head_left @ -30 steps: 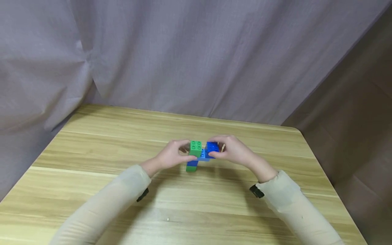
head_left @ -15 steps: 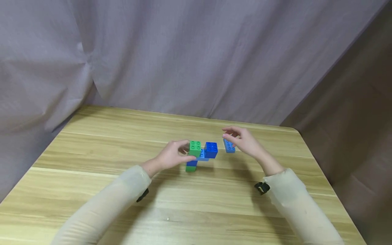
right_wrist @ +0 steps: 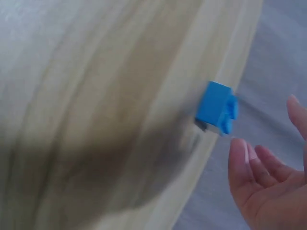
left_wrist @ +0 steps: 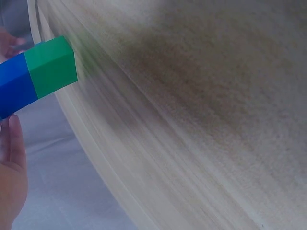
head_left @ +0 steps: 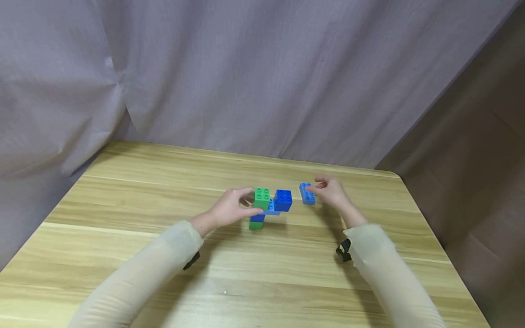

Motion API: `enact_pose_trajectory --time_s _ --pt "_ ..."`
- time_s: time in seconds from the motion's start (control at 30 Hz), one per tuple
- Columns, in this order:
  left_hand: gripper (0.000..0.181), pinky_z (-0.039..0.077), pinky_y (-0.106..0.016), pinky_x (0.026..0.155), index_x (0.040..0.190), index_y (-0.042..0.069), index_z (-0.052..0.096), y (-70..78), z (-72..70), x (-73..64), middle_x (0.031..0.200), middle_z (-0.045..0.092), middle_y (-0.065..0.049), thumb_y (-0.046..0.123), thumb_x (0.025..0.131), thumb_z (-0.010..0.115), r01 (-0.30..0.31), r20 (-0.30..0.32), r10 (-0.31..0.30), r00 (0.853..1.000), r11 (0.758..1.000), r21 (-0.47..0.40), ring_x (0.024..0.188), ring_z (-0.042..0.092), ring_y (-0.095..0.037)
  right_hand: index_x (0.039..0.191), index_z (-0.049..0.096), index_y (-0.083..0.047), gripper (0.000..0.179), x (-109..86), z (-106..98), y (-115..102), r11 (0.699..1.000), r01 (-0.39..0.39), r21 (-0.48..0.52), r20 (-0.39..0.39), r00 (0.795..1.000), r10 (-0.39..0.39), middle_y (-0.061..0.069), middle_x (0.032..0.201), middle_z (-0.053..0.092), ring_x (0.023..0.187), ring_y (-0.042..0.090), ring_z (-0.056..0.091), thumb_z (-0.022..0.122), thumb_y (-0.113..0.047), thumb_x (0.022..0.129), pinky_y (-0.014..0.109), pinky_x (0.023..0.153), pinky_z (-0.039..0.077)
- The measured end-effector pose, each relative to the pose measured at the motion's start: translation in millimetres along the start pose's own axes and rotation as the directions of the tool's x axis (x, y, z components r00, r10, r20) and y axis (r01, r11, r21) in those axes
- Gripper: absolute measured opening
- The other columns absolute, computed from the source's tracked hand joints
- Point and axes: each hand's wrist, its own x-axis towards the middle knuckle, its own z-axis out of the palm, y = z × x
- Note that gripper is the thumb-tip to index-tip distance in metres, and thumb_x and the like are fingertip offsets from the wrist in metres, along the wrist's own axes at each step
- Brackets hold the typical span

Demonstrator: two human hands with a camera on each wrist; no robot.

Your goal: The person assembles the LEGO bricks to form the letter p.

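In the head view my left hand (head_left: 229, 207) grips an assembly of toy building bricks, its thumb and fingers on either side of the green top brick (head_left: 261, 199). Below that lies a light blue brick (head_left: 272, 211) with a dark blue brick (head_left: 283, 201) on its right end. A blue brick (head_left: 257, 218) and a green brick (head_left: 256, 225) form the lower column, seen larger in the left wrist view. My right hand (head_left: 333, 193), its fingers relaxed and holding nothing, hovers beside a loose light blue brick (head_left: 306, 197), one finger overlapping its studs.
The bricks are over a wood-grain table (head_left: 246, 282). A grey curtain (head_left: 229, 77) hangs behind its far edge, and a darker curtain (head_left: 480, 191) runs along the right side. A tiny pale speck (head_left: 225, 292) shows near the front.
My right hand has let go of the dark blue brick and moved right to the loose light blue brick, which has come into view. My left hand and the assembly have stayed in place.
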Motion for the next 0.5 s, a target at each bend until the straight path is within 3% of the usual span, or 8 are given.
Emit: enact_pose_trajectory --time_s 0.17,0.33,0.5 --pt "0.037 0.054 -0.024 0.082 0.110 0.011 0.061 -1.4 0.9 2.3 0.101 0.069 -0.006 0.031 0.081 0.072 -0.012 -0.004 0.012 1.000 1.000 0.003 0.093 0.064 -0.016 0.132 0.042 0.008 0.065 7.9 11 7 0.994 -0.046 -0.102 -0.007 0.999 0.046 0.027 0.118 0.055 0.077 0.019 0.059 0.067 -0.030 0.086 0.024 0.066 0.049" --pt "0.037 0.054 -0.024 0.082 0.110 0.011 0.060 -0.8 2.3 2.9 0.101 0.069 -0.005 0.032 0.081 0.072 -0.022 -0.006 0.022 1.000 1.000 -0.002 0.093 0.064 -0.016 0.130 0.042 0.011 0.067 11.6 19 11 0.977 -0.068 -0.200 -0.031 0.998 0.063 0.029 0.120 0.057 0.086 0.025 0.060 0.068 -0.031 0.084 0.030 0.071 0.050" --pt "0.037 0.054 -0.022 0.080 0.110 0.010 0.060 0.5 3.8 2.7 0.100 0.069 -0.006 0.031 0.081 0.072 -0.031 -0.007 0.031 0.999 0.999 -0.005 0.092 0.064 -0.016 0.124 0.048 0.012 0.057 13.3 21 13 0.966 -0.066 -0.249 -0.038 0.998 0.059 0.028 0.115 0.059 0.091 0.028 0.056 0.066 -0.022 0.082 0.033 0.074 0.050"
